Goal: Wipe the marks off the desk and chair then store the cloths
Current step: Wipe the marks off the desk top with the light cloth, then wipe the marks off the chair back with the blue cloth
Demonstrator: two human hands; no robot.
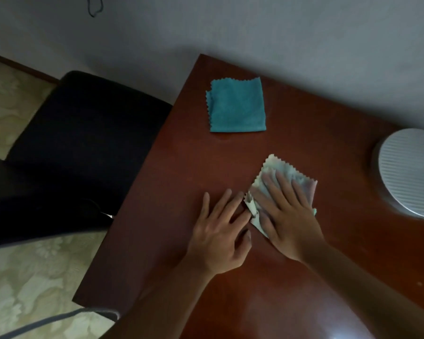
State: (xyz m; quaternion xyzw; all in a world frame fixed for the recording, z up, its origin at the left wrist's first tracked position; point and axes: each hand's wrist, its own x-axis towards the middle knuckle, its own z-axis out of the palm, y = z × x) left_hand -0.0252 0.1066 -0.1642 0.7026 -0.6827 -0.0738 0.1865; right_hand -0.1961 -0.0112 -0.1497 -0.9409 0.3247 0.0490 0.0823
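Pale cloth [289, 182] is pressed flat on worktop [304, 277] by open right hand [287, 211]; left hand [220, 238] rests open beside. Wiping or folding step judged; teal cloth [238, 106] awaits storing.

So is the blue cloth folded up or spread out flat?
Folded. The teal cloth lies as a neat square on the desk, with stacked zigzag edges showing along its left side. No hand touches it.

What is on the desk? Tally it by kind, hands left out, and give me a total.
Cloths: 2, a teal cloth lying alone and a pale cloth under the right hand
Round ribbed white object: 1, at the desk's right edge
Total: 3
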